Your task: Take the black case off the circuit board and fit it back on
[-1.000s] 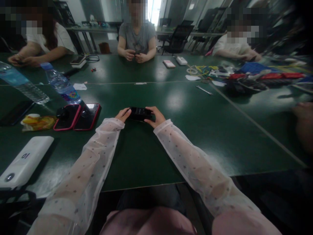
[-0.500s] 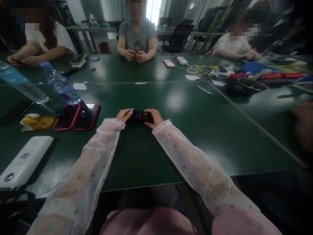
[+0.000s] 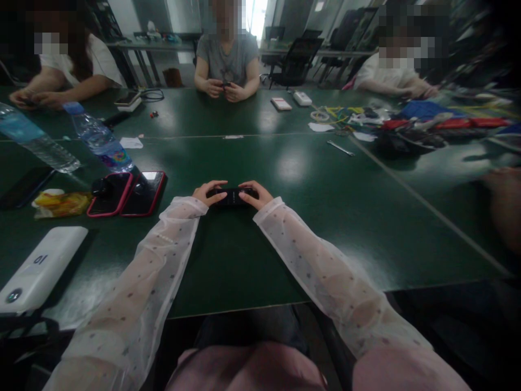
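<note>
A small black oblong device (image 3: 233, 197) with faint white marks lies crosswise between my hands, low over the table; whether it touches the tabletop I cannot tell. My left hand (image 3: 208, 194) grips its left end, thumb across the near side and index finger stretched along the far side. On the right end, my right hand (image 3: 258, 195) has its thumb over the top face and its fingers curled around behind. Both ends of the device are partly covered by my fingers.
To my left are two pink-cased phones (image 3: 143, 194), a plastic bottle (image 3: 100, 138), a yellow wrapper (image 3: 63, 203) and a white power bank (image 3: 44, 269). A wrench (image 3: 341, 148) and piled cables (image 3: 340, 117) lie right of centre. Three people sit across the green table (image 3: 244, 250).
The device has turned level and tilted, with its marked face less visible. Both thumbs have moved inward over it, and my left index finger has stretched out.
</note>
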`<action>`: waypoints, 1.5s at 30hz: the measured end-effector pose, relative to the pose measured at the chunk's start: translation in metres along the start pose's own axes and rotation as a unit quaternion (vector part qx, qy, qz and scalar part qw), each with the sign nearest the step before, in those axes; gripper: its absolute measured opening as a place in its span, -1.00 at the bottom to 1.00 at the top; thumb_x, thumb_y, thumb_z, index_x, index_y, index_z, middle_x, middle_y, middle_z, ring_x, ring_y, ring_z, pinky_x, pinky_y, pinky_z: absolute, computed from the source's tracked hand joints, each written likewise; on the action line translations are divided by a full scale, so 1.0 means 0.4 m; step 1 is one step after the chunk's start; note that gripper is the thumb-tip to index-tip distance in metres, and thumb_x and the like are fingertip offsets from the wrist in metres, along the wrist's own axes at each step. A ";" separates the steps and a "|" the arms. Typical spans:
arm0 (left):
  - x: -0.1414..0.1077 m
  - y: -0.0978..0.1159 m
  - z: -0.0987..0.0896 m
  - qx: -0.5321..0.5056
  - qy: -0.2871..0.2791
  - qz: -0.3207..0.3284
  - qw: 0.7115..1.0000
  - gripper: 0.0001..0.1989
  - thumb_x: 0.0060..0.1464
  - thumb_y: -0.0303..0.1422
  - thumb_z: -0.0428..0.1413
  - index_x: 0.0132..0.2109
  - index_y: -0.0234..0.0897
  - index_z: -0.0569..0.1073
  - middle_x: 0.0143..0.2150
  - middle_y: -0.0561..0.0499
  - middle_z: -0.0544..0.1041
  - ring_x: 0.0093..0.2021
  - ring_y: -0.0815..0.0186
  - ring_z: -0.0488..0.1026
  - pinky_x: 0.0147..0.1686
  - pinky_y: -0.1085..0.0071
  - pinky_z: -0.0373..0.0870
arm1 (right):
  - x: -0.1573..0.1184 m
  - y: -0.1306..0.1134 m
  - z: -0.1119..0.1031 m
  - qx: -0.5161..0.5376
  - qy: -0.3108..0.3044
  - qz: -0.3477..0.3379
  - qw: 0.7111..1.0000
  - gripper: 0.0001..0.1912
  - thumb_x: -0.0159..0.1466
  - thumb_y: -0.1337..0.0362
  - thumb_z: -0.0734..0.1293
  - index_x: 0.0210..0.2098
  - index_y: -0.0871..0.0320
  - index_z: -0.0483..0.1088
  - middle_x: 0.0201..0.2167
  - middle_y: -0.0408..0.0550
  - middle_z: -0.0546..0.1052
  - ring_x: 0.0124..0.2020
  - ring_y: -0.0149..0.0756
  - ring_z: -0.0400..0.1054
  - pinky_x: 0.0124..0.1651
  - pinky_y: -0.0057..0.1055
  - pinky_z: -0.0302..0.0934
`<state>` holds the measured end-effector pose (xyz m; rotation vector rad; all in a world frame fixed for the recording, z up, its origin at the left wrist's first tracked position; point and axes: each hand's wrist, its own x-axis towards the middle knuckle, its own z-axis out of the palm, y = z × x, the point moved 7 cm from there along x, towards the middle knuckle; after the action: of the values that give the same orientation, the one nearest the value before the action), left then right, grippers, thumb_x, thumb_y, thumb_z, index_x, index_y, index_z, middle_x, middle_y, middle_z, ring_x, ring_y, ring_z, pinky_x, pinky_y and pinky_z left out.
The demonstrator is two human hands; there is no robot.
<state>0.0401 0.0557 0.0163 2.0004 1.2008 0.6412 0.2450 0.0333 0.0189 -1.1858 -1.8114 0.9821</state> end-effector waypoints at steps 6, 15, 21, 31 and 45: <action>-0.012 0.033 0.000 0.028 0.019 0.032 0.999 -0.42 0.17 0.06 -0.01 0.22 -0.11 0.37 0.04 -0.09 0.51 0.09 0.06 0.42 0.16 0.03 0.26 | -0.002 -0.007 0.000 0.033 -0.026 0.013 0.999 -0.51 0.15 -0.06 0.41 0.00 -0.01 0.37 -0.13 -0.03 0.51 -0.05 -0.10 0.44 0.11 0.07 0.27; -0.014 0.039 0.001 -0.010 0.014 0.032 0.999 -0.40 0.21 0.08 -0.09 0.21 -0.16 0.39 0.06 -0.10 0.51 0.08 0.10 0.45 0.13 0.13 0.30 | -0.006 -0.026 0.010 0.109 -0.034 0.017 0.993 -0.46 0.08 -0.01 0.46 -0.05 0.09 0.33 -0.23 -0.02 0.55 -0.12 -0.14 0.49 0.05 -0.03 0.33; -0.014 0.043 0.001 -0.037 0.013 0.027 0.999 -0.42 0.18 0.08 -0.03 0.19 -0.17 0.41 0.02 -0.10 0.53 0.03 0.10 0.46 0.08 0.14 0.33 | -0.008 -0.026 0.007 0.099 -0.031 0.019 0.994 -0.52 0.08 0.00 0.46 -0.10 0.08 0.36 -0.19 -0.03 0.54 -0.10 -0.18 0.48 0.05 -0.07 0.33; -0.015 0.049 0.001 -0.053 -0.003 0.015 0.998 -0.44 0.18 0.05 0.00 0.19 -0.14 0.41 0.03 -0.09 0.52 0.04 0.10 0.46 0.08 0.13 0.33 | -0.009 -0.029 0.004 0.081 -0.028 0.016 0.996 -0.55 0.08 0.00 0.46 -0.14 0.06 0.35 -0.27 -0.09 0.52 -0.16 -0.20 0.47 0.01 -0.10 0.32; -0.013 0.048 0.009 -0.023 0.022 0.016 0.999 -0.44 0.14 0.06 0.03 0.16 -0.13 0.43 0.03 -0.07 0.54 0.07 0.07 0.45 0.12 0.12 0.31 | -0.006 -0.025 0.002 0.079 -0.019 0.001 0.997 -0.52 0.05 -0.03 0.48 -0.17 0.08 0.33 -0.23 -0.04 0.54 -0.15 -0.19 0.47 0.00 -0.07 0.32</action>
<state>0.0507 0.0437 0.0285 1.9796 1.1722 0.7267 0.2413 0.0281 0.0272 -1.0788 -1.7276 1.1348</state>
